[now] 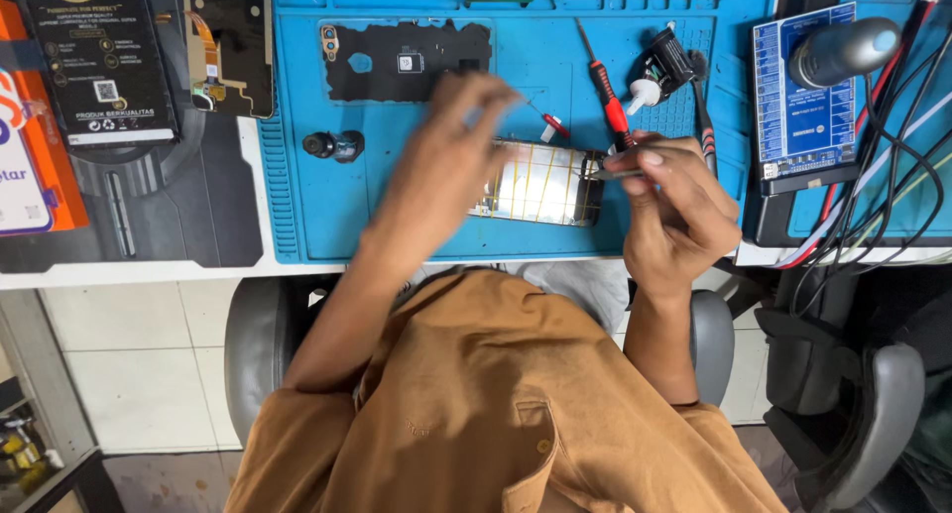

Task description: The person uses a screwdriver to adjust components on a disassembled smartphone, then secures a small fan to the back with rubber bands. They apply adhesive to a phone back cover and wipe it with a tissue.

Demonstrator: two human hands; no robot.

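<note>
Right hand (674, 201) pinches thin metal tweezers (617, 174) at the right edge of the opened phone with yellow-gridded inside (540, 184), mid-mat on the blue rubber work mat (317, 216). Left hand (451, 151) blurs above; finger state unclear. Probably component picking: steady tips needed.

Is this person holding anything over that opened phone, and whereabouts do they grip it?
The right hand pinches thin metal tweezers near their back end, tips toward the opened phone. The left hand is motion-blurred; whether it holds anything cannot be told.
</note>
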